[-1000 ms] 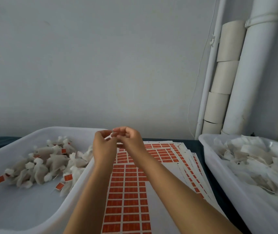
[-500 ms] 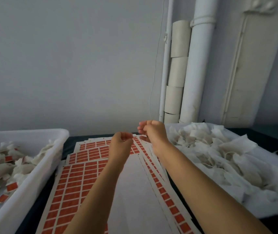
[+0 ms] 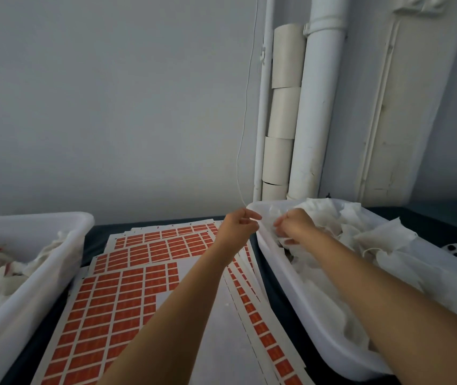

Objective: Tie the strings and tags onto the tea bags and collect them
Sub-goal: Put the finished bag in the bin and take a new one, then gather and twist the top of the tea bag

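Left hand: we see our left hand (image 3: pixel 238 226) at centre frame, just beside the right bin's near corner, fingers curled; whether it pinches anything we cannot tell.
Right hand: our right hand (image 3: pixel 295 226) reaches into the right bin (image 3: pixel 299 295), fingers curled among the loose tea bags (image 3: pixel 383 240).
Tagged bags: in the left bin (image 3: pixel 41 276), lower left.
Tag sheets: orange tag sheets (image 3: pixel 127 295) lie fanned on the desk (image 3: pixel 97 237) between the bins.

At lower right, the tub (image 3: pixel 299 298) looked smooth, slightly glossy white plastic, filled with soft, crinkled gauzy fabric tea bags (image 3: pixel 383 240). Centre frame, matt paper sheets (image 3: pixel 221 329) carried orange printed tags (image 3: pixel 110 309). The upper-right pipe (image 3: pixel 316 107) looked painted, scuffed.
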### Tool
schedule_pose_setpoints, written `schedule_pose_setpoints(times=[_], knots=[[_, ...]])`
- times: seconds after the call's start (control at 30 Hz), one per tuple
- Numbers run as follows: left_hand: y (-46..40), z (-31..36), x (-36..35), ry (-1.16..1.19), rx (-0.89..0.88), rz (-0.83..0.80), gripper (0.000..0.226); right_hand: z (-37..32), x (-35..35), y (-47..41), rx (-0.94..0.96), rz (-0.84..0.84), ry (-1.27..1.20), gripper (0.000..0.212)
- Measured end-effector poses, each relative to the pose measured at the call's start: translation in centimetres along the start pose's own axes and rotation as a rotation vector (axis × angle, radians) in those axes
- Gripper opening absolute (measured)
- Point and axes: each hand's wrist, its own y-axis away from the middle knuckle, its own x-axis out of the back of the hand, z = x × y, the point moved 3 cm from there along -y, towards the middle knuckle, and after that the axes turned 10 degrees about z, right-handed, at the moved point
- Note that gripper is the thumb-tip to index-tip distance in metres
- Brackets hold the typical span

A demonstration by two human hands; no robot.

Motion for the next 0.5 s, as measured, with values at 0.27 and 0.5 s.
schedule_pose_setpoints(times=[0.27, 0.5], knots=[[-0.5, -1.1, -2.4, -0.025, -0.045, 0.002, 0.022, 4.5, -1.1, -1.6, 0.211, 0.028, 0.642, 0.049], [-0.8, -1.7, -2.3, 0.021, -0.044, 0.008, 0.021, 3.9, -0.2, -1.7, 0.291, 0.289, 0.534, 0.012]])
